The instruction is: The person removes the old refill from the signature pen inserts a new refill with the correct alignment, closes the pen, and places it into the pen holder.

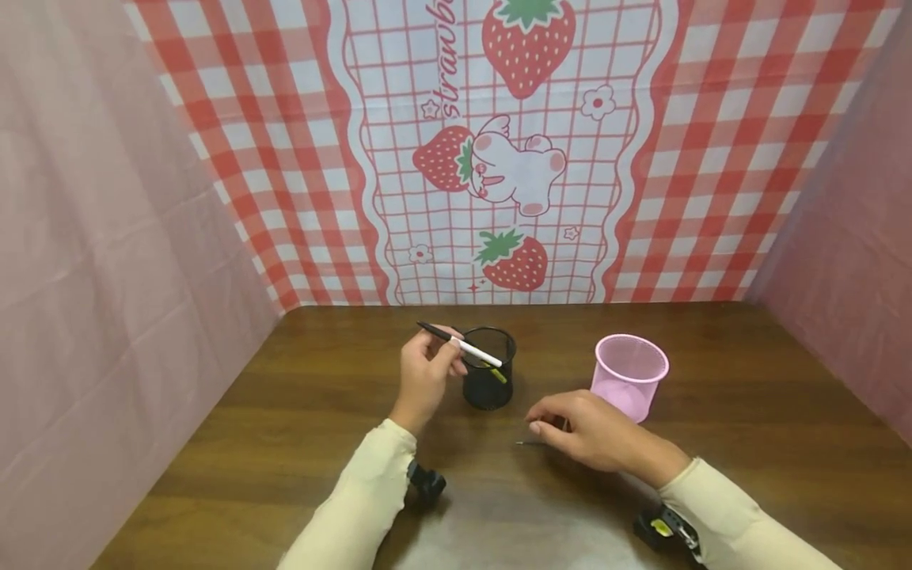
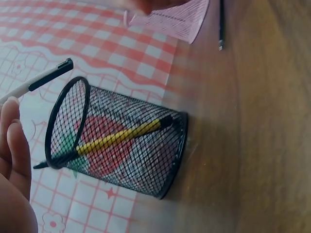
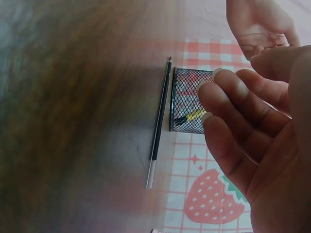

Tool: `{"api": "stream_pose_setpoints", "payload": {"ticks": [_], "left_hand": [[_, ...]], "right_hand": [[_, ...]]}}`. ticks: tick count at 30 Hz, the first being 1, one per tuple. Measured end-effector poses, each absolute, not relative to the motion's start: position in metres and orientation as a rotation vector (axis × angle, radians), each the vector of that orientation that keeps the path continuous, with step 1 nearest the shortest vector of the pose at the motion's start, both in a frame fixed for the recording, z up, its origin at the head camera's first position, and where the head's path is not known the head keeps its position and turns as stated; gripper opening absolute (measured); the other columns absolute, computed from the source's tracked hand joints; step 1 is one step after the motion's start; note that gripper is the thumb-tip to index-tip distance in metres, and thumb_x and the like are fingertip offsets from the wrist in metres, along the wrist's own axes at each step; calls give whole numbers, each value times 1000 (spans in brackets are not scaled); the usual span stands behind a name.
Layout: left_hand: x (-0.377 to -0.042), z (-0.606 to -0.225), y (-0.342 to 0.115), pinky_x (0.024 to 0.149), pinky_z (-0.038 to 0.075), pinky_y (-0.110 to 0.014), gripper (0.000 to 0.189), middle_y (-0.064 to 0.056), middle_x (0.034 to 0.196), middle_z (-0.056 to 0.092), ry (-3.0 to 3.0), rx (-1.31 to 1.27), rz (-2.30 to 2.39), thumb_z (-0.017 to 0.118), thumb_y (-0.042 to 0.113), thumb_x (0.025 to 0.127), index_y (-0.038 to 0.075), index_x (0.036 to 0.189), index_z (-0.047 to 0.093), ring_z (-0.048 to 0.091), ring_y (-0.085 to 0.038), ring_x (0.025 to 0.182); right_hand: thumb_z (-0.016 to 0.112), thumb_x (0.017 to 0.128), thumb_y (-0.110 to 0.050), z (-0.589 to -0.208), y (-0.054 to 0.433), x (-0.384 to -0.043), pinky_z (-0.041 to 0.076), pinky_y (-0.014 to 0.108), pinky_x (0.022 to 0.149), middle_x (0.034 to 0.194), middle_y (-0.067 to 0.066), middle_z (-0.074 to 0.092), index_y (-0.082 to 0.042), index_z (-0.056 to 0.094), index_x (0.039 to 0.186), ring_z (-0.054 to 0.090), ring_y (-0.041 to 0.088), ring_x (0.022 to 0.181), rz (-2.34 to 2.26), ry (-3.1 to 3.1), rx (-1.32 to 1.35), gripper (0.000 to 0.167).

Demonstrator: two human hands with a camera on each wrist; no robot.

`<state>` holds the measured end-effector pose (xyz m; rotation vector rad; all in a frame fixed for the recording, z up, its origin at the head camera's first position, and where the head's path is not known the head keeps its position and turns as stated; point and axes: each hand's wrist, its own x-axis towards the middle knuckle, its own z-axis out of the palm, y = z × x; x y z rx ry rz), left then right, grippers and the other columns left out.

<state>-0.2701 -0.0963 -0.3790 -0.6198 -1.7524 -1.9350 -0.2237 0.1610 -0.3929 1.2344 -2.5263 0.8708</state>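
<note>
My left hand [image 1: 423, 368] pinches a white and black pen [image 1: 479, 353] between thumb and fingers, near the rim of a black mesh pen cup [image 1: 488, 393]. Inside that cup leans a yellow and black pen [image 2: 109, 141], visible through the mesh in the left wrist view. My right hand [image 1: 594, 434] hovers over the table with loosely bent fingers and nothing held. Below it lies a thin black pen refill [image 3: 161, 116] with a metal tip and a clear end; in the head view the hand covers most of it.
To the right stands a pink mesh pen cup [image 1: 627, 389], just behind my right hand. The brown wooden table [image 1: 285, 459] ends at a red-checked strawberry cloth [image 1: 285, 158] hanging at the back. Pale pink cloths [image 1: 121, 277] hang along both sides.
</note>
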Motion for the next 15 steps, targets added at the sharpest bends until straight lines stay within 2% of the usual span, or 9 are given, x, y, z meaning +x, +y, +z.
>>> {"api": "stream_pose_setpoints", "payload": {"ticks": [5, 10, 15], "left_hand": [[-268, -370, -99, 48, 47, -19, 12, -42, 74, 53, -1736, -546, -1919, 53, -13, 91, -23, 96, 58, 57, -18, 50], [-256, -358, -98, 49, 48, -19, 13, -40, 72, 54, -1761, -535, -1910, 54, -12, 91, -24, 96, 58, 59, -24, 51], [-256, -359, -94, 50, 48, -18, 13, -40, 74, 53, -1785, -498, -1946, 55, -10, 92, -22, 96, 59, 58, -13, 50]], "right_hand": [[70, 94, -16, -393, 160, -223, 50, 22, 62, 82, -18, 64, -12, 74, 100, 57, -3, 71, 867, -2527, 1224, 9], [71, 93, -16, -393, 159, -224, 50, 23, 63, 83, -18, 64, -13, 74, 99, 57, -2, 71, 843, -2527, 1227, 8], [70, 93, -17, -394, 162, -224, 51, 23, 66, 84, -18, 65, -13, 74, 99, 57, -2, 73, 820, -2531, 1230, 8]]}}
